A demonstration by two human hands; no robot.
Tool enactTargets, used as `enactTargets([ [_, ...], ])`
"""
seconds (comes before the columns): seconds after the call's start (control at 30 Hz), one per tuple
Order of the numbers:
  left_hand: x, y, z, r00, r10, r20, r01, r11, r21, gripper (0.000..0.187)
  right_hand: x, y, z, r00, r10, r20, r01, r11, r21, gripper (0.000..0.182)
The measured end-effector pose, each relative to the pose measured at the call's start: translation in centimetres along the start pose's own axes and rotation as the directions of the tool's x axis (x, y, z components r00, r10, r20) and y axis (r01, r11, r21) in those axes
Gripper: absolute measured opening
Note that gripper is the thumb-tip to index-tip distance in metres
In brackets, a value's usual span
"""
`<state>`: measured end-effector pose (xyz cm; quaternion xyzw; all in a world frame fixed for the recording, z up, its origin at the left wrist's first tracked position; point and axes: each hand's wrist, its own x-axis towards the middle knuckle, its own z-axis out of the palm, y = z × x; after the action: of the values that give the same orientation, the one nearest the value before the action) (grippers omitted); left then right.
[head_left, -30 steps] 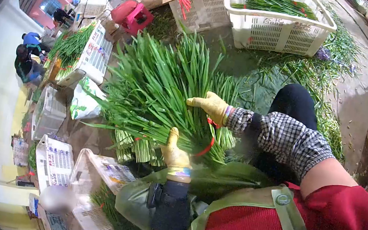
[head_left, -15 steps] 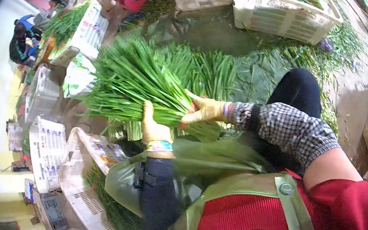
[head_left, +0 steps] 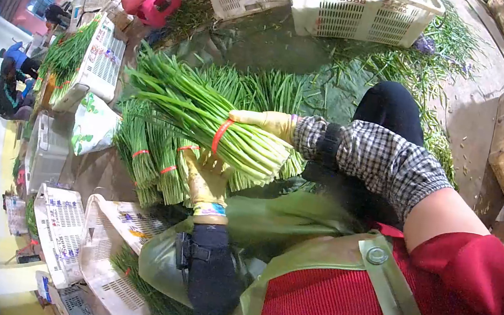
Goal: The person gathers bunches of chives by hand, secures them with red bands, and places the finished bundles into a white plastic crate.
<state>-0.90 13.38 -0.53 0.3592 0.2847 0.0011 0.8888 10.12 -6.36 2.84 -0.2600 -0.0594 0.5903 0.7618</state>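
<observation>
Chive bundle (head_left: 206,111) held aslant above other tied bundles (head_left: 143,166), stems gathered by a red band (head_left: 220,137). Gripped along its upper side by the gloved right hand (head_left: 265,121); cupped beneath by the left hand (head_left: 207,183), apparently for support, though whether that hand is closed cannot be told.

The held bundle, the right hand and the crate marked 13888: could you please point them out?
Held bundle (head_left: 208,120), head view, green stalks.
Right hand (head_left: 267,122), head view, gloved back.
Crate marked 13888 (head_left: 358,20), head view, slatted wall.
</observation>
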Motion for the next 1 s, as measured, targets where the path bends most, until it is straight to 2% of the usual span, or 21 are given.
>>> enactTargets([
  [0.03, -0.1, 0.7, 0.5, 0.994, -0.09, -0.058, 0.092, 0.995, 0.038, 0.073, -0.6, -0.2, 1.2, 1.0, -0.001, -0.019, 0.0, 1.0, -0.007, 0.05],
  [0.1, -0.8, 0.5, 2.0, 0.948, -0.002, 0.317, 0.086, 0.964, -0.252, 0.08, -0.4, 0.2, 1.5, 1.0, 0.002, 0.007, -0.002, 0.999, 0.037, 0.054],
  [0.17, -1.2, 1.1, 3.0, 0.946, 0.145, 0.289, -0.076, 0.968, -0.238, 0.079, 0.9, 1.2, 0.1, 0.994, -0.001, 0.111, 0.007, 0.998, -0.056, 0.054],
  [0.2, -2.0, 1.4, 3.2, 0.936, 0.207, 0.286, -0.153, 0.968, -0.201, 0.075, 0.4, 1.4, 1.0, 0.982, -0.146, 0.119, 0.167, 0.969, -0.182, 0.056],
  [0.23, -2.5, 2.0, 3.4, 0.908, 0.22, 0.356, -0.149, 0.965, -0.217, 0.073, 0.6, 2.0, 1.1, 0.988, -0.023, 0.15, 0.06, 0.968, -0.245, 0.059],
  [0.3, -1.4, 1.2, 2.3, 0.949, 0.231, 0.215, -0.169, 0.947, -0.274, 0.07, -1.2, 0.5, 2.2, 0.982, 0.178, -0.063, -0.186, 0.87, -0.457, 0.066],
  [0.37, -2.2, 1.5, 2.4, 0.927, 0.252, 0.278, -0.139, 0.919, -0.369, 0.059, -0.8, -1.9, 3.4, 0.949, 0.04, -0.311, -0.284, 0.529, -0.799, 0.059],
  [0.4, -2.3, 1.6, 2.6, 0.956, 0.238, 0.173, -0.168, 0.925, -0.341, 0.056, 0.1, -1.4, 0.9, 0.96, -0.205, -0.192, -0.041, 0.575, -0.817, 0.062],
  [0.43, -2.4, 1.7, 2.8, 0.973, 0.219, 0.069, -0.188, 0.932, -0.311, 0.054, 0.5, -1.6, 1.3, 0.938, -0.297, -0.178, 0.078, 0.682, -0.727, 0.072],
  [0.47, -0.5, 0.8, 1.3, 0.976, 0.217, -0.026, -0.215, 0.933, -0.287, 0.052, 0.5, -1.5, 1.6, 0.919, -0.379, -0.108, 0.17, 0.629, -0.758, 0.079],
  [0.5, -1.6, 0.8, 2.3, 0.978, 0.172, 0.117, -0.128, 0.941, -0.314, 0.048, 0.2, -1.4, 2.9, 0.889, -0.456, -0.041, 0.257, 0.571, -0.78, 0.087],
  [0.53, -1.1, 0.1, 2.0, 0.98, 0.162, 0.116, -0.121, 0.946, -0.302, 0.045, -0.1, -1.4, 4.9, 0.879, -0.47, -0.082, 0.152, 0.439, -0.886, 0.105],
  [0.6, -0.4, -1.4, 1.4, 0.98, 0.163, 0.114, -0.13, 0.958, -0.255, 0.04, -0.8, -1.1, 7.2, 0.871, -0.49, -0.021, 0.235, 0.455, -0.859, 0.112],
  [0.63, -0.1, -2.0, 1.7, 0.977, 0.213, 0.021, -0.206, 0.962, -0.178, 0.04, -0.1, -0.5, 6.1, 0.853, -0.521, -0.036, 0.26, 0.482, -0.837, 0.115],
  [0.73, -2.0, -2.5, 3.4, 0.934, 0.355, 0.029, -0.354, 0.934, -0.043, 0.044, 1.8, 0.5, 4.0, 0.695, -0.708, -0.127, 0.14, 0.307, -0.941, 0.129],
  [0.77, -1.1, -2.7, 2.5, 0.947, 0.32, -0.018, -0.32, 0.947, 0.022, 0.047, 1.3, 0.5, 3.9, 0.697, -0.683, -0.221, 0.007, 0.314, -0.949, 0.13],
  [0.8, -2.0, -2.4, 3.7, 0.935, 0.348, -0.062, -0.347, 0.938, 0.026, 0.047, 1.0, 0.6, 4.2, 0.67, -0.711, -0.215, 0.089, 0.365, -0.927, 0.107],
  [0.83, -3.3, -2.0, 5.0, 0.92, 0.378, -0.109, -0.376, 0.926, 0.032, 0.047, 1.0, 0.3, 4.1, 0.691, -0.686, -0.228, 0.148, 0.443, -0.884, 0.096],
  [0.9, -3.9, -1.5, 5.5, 0.91, 0.406, -0.084, -0.404, 0.914, 0.036, 0.046, 1.3, -0.5, 4.0, 0.741, -0.629, -0.237, 0.256, 0.589, -0.766, 0.074],
  [0.93, -4.1, -1.3, 5.4, 0.904, 0.421, -0.072, -0.42, 0.907, 0.038, 0.046, 0.7, -0.5, 5.0, 0.717, -0.65, -0.254, 0.327, 0.634, -0.701, 0.051],
  [1.0, -3.2, -1.3, 4.4, 0.913, 0.407, -0.028, -0.408, 0.912, -0.037, 0.046, 1.2, -0.9, 3.2, 0.785, -0.565, -0.253, 0.323, 0.722, -0.612, 0.057],
])
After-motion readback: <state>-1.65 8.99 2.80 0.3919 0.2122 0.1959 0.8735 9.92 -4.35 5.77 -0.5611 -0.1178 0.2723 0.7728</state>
